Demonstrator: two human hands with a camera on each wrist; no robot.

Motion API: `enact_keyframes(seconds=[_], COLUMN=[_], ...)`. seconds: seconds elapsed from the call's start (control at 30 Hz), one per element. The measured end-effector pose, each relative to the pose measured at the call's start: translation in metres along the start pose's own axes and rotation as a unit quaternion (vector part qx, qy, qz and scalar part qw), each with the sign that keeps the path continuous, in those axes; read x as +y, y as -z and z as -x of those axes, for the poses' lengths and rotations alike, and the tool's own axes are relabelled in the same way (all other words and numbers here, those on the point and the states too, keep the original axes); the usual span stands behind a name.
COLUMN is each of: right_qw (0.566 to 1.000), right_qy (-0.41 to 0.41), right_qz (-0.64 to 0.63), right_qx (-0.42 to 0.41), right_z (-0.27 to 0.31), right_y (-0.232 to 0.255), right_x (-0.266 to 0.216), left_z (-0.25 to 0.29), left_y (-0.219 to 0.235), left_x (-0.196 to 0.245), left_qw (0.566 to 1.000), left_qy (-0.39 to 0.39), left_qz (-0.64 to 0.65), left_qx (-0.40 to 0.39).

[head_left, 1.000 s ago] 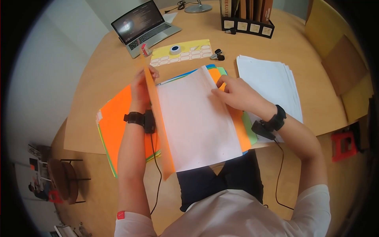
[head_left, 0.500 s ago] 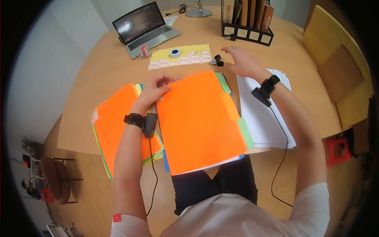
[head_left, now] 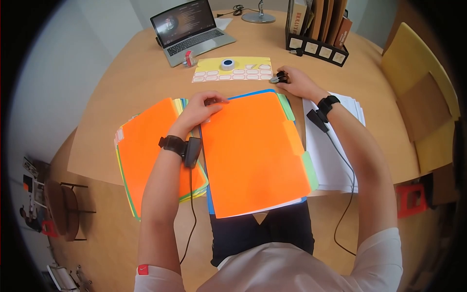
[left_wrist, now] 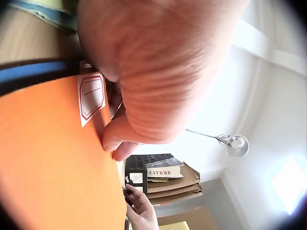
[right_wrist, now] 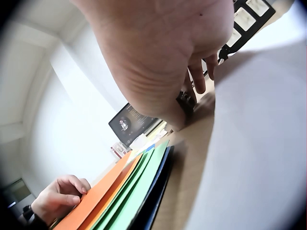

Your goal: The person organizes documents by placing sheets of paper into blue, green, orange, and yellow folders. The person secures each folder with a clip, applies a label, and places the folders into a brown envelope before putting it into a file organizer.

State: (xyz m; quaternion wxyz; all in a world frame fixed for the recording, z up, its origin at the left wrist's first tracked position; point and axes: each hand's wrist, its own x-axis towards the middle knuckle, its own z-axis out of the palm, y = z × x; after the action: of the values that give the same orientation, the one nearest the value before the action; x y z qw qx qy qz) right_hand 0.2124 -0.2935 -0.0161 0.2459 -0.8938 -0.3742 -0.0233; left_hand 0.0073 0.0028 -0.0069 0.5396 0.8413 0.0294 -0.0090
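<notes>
An orange file folder (head_left: 258, 155) lies shut on top of a stack with green and blue folders, white paper showing at its lower edge. My left hand (head_left: 200, 108) pinches its upper left edge between thumb and fingers, close to a red-bordered label (left_wrist: 91, 98) in the left wrist view. Beyond the stack's upper right corner, my right hand (head_left: 300, 82) has its fingers curled round a black binder clip (head_left: 280, 77). The right wrist view shows the dark clip (right_wrist: 186, 101) by the thumb, partly hidden by the palm.
A second folder pile (head_left: 151, 155) lies left, white sheets (head_left: 331, 160) right. Behind are a yellow label sheet (head_left: 206, 64) bearing a white round object (head_left: 227, 64), a laptop (head_left: 194, 41), and a black file rack (head_left: 318, 47) with another clip (head_left: 296, 51) beside it.
The raised orange cover has come down over the white paper, with my left hand at its edge. My right hand has left the paper, reached forward and taken hold of a binder clip.
</notes>
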Motion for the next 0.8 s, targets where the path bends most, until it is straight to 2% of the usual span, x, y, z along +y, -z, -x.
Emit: enact_keyframes(seconds=[0.2, 0.3, 0.4, 0.53, 0.67, 0.77, 0.8], right_qw=[1.000, 0.995, 0.989, 0.985, 0.986, 0.981, 0.980], right_qy=[0.004, 0.066, 0.048, 0.103, 0.137, 0.166, 0.153], right_qz=[0.011, -0.031, -0.137, -0.056, 0.023, 0.057, 0.075], right_qx=[-0.005, 0.062, -0.031, -0.129, -0.095, -0.084, -0.099], right_z=[-0.002, -0.001, 0.001, -0.002, -0.003, -0.009, -0.011], right_y=[0.003, 0.005, 0.008, -0.004, -0.009, -0.018, -0.018], right_x=[-0.001, -0.019, -0.052, -0.085, -0.117, -0.124, -0.126], left_z=[-0.001, -0.002, -0.006, -0.017, -0.019, -0.018, -0.018], left_y=[-0.002, -0.001, 0.003, 0.005, 0.004, 0.005, 0.005], left_x=[-0.002, -0.006, -0.009, -0.028, -0.032, -0.031, -0.031], left_qw=[1.000, 1.000, 1.000, 0.998, 0.996, 0.998, 0.998], left_qy=[-0.004, -0.003, -0.009, -0.057, -0.054, -0.049, -0.049], left_qz=[0.008, -0.001, -0.008, 0.018, 0.068, 0.029, 0.027], left_qx=[0.004, 0.005, -0.003, 0.000, 0.003, 0.005, 0.004])
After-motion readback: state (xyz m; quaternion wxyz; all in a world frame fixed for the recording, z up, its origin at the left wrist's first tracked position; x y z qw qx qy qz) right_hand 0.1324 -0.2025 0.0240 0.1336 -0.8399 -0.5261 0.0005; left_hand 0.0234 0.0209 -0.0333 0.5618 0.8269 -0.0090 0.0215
